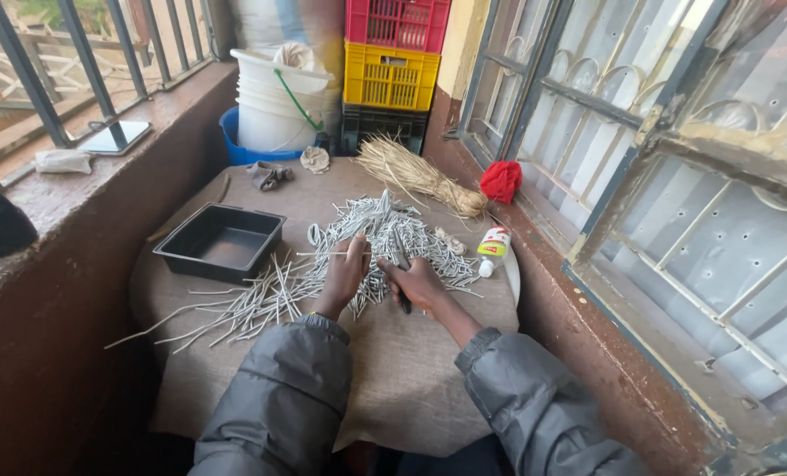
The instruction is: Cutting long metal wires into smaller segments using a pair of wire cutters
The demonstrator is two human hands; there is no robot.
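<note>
Sticks, thin and grey-white, lie in a big messy pile in the middle of the round table, right in front of me. More of the same sticks are spread out flat to the left of the pile, near the table's edge.

My left hand rests on the pile. Its fingers are closed, and they pinch one thin stick that points out to the left. My right hand is just beside my left hand, almost touching it. It is closed around a dark tool. The top of the tool sticks up over the pile and the bottom end pokes out under my hand. I cannot tell what kind of tool it is.

A black tray sits on the table to the left of the pile. A small bottle with a red and white label lies on its side at the right edge of the table. A bundle of dry straw lies at the far side, and a red ball of cloth sits on the ledge near it. Behind the table stand white buckets and a stack of red, yellow and black crates. A brown cloth covers the table. My sleeves are grey.
</note>
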